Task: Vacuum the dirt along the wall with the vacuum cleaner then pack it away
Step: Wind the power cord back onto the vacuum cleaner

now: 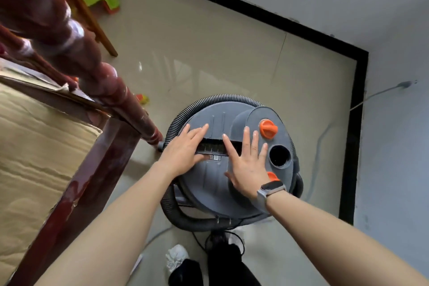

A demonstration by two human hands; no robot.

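Packing away looks to be in hand: the round grey plastic vacuum cleaner (234, 165) stands in the floor corner, hose coiled around it. Left hand (185, 148) and right hand (246, 165) lie flat, spread, gripping nothing, over its top handle slot; next, grasp and lift.

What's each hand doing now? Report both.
Left hand: open, flat on the vacuum cleaner, holding nothing.
Right hand: open, fingers spread on it, holding nothing.
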